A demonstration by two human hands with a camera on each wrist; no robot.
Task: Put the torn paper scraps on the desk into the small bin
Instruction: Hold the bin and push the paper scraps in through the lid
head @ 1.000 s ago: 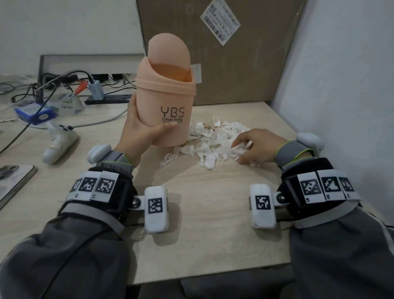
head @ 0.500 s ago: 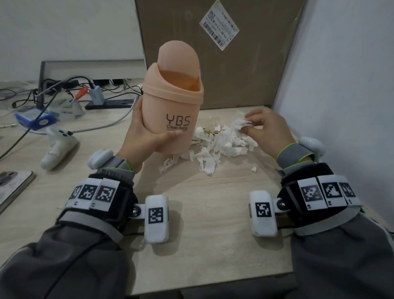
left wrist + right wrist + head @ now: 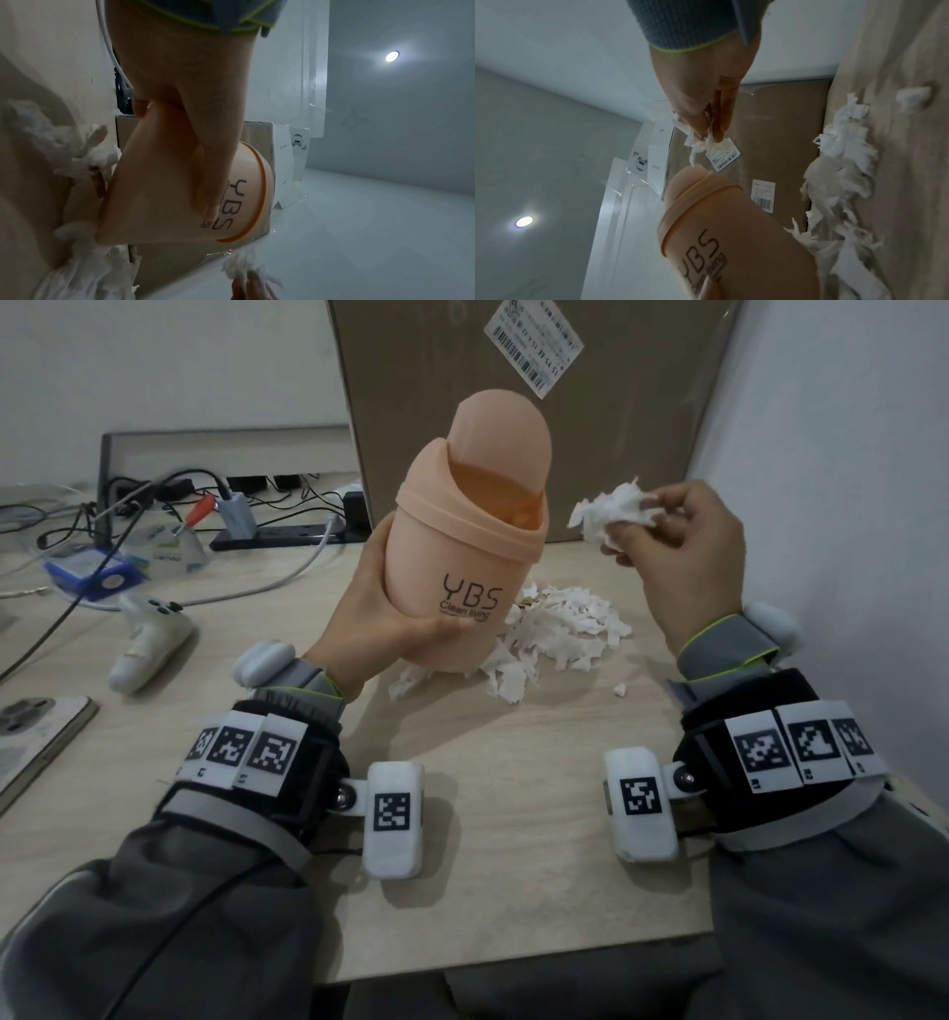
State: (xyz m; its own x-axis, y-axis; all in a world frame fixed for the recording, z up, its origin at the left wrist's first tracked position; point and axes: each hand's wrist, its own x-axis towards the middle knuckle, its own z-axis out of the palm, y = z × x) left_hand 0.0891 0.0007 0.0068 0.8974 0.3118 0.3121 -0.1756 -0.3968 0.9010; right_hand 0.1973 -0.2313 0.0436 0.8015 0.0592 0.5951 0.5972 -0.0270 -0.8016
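Left hand (image 3: 369,618) grips the small bin (image 3: 472,546), tilted and lifted clear of the desk (image 3: 513,839), its swing lid (image 3: 495,431) tipped open. Right hand (image 3: 683,552) pinches a wad of scraps (image 3: 613,510), raised beside the bin's mouth. The remaining pile of torn paper scraps (image 3: 560,629) lies near the desk's far right corner, before the cardboard box (image 3: 590,428).

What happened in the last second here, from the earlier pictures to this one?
The right hand pinched up a clump of white torn paper scraps from the pile of scraps on the desk and lifted it beside the opening of the peach plastic bin. The left hand raised and tilted the bin slightly. The pile is smaller; the rest is unchanged.
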